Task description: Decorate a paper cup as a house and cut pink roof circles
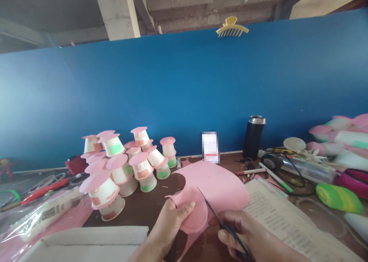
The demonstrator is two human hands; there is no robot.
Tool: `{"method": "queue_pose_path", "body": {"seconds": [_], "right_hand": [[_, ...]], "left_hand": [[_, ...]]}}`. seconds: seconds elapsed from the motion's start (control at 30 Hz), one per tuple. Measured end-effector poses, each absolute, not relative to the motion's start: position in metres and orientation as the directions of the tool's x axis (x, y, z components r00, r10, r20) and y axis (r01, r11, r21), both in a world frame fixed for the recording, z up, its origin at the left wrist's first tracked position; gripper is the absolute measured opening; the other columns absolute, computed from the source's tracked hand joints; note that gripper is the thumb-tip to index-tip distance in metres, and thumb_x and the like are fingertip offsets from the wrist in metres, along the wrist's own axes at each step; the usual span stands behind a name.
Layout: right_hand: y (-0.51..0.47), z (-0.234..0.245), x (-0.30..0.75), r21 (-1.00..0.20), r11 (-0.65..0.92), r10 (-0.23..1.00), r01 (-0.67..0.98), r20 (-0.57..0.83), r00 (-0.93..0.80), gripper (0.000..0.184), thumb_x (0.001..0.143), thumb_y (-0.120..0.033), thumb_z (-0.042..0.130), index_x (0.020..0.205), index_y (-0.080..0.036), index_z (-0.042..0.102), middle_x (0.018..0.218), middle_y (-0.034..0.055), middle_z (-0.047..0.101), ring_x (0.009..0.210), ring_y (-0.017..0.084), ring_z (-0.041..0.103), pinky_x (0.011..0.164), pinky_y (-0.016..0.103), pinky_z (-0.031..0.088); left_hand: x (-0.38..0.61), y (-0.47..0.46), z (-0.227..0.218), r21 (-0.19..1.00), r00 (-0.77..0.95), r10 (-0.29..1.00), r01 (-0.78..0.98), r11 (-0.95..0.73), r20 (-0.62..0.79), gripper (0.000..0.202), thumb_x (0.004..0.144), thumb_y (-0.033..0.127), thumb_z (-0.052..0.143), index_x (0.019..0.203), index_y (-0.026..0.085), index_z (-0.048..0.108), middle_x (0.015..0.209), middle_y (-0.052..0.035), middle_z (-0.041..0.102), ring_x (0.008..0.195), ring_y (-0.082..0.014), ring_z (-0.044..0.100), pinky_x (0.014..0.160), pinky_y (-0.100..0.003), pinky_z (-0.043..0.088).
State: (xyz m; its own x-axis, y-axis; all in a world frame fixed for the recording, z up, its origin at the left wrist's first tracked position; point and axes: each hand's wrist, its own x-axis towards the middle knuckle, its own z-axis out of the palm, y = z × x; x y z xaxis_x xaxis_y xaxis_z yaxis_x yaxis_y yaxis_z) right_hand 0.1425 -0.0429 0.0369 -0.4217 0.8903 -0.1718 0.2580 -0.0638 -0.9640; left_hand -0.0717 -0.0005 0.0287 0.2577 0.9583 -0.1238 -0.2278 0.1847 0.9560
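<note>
My left hand pinches a sheet of pink paper, thumb on top, beside a round outlined area at its lower left. In my right hand is a pair of scissors with dark handles. The blades point up and left along the right side of the round area; I cannot make out how far apart they are. To the left of the paper stand stacked paper cups with pink discs on top and drawn windows and green or red patches.
A blue partition runs behind the table, with a yellow hair claw on its top edge. A black flask stands at its foot. Printed sheets, markers and a cable lie right. A white box sits front left.
</note>
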Motion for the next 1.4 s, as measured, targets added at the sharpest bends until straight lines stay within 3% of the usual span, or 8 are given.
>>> {"method": "queue_pose_path", "body": {"seconds": [0.43,0.63,0.9,1.17,1.4], "right_hand": [[-0.042,0.023,0.145,-0.953,0.045,0.902,0.301,-0.091,-0.422,0.041,0.089,-0.054,0.060,0.081,-0.014,0.059,0.063,-0.0036,0.050,0.055,0.008,0.043,0.047,0.019,0.030],[-0.043,0.031,0.142,-0.960,-0.029,0.900,0.277,-0.146,-0.412,0.032,0.089,-0.046,0.063,0.089,-0.014,0.065,0.057,-0.0063,0.048,0.049,0.006,0.041,0.044,0.018,0.031],[-0.042,0.028,0.140,-0.970,-0.097,0.907,0.224,-0.179,-0.382,0.027,0.086,-0.042,0.067,0.092,-0.016,0.069,0.055,-0.0076,0.044,0.048,0.005,0.037,0.043,0.017,0.030],[-0.043,0.029,0.143,-0.966,-0.039,0.901,0.255,-0.144,-0.408,0.032,0.086,-0.045,0.066,0.082,-0.013,0.067,0.057,-0.0071,0.042,0.052,0.006,0.036,0.045,0.017,0.027],[-0.042,0.028,0.142,-0.956,-0.041,0.914,0.292,-0.154,-0.376,0.030,0.085,-0.043,0.066,0.074,-0.015,0.061,0.054,-0.0075,0.042,0.051,0.006,0.035,0.045,0.017,0.027]], "left_hand": [[-0.074,0.002,0.022,0.979,0.125,0.985,-0.149,0.138,-0.120,0.045,0.063,0.039,0.086,0.096,0.012,0.073,0.095,-0.0115,0.077,0.092,-0.0312,0.068,0.085,-0.039,0.051],[-0.073,0.000,0.029,0.987,0.227,0.970,-0.112,0.113,-0.085,0.040,0.073,0.040,0.080,0.099,0.011,0.073,0.095,-0.0118,0.077,0.090,-0.0296,0.069,0.085,-0.039,0.052],[-0.074,0.002,0.026,0.969,0.297,0.953,-0.212,0.126,-0.059,0.034,0.075,0.038,0.079,0.097,0.012,0.075,0.096,-0.0120,0.077,0.086,-0.0280,0.069,0.080,-0.036,0.053],[-0.077,0.004,0.024,0.933,0.340,0.937,-0.309,0.186,-0.074,0.039,0.077,0.033,0.078,0.109,0.011,0.073,0.099,-0.0142,0.077,0.090,-0.0291,0.071,0.086,-0.040,0.052],[-0.078,0.005,0.026,0.940,0.370,0.928,-0.303,0.157,-0.035,0.036,0.080,0.031,0.076,0.108,0.010,0.072,0.101,-0.0158,0.076,0.090,-0.0287,0.070,0.088,-0.041,0.051]]}}
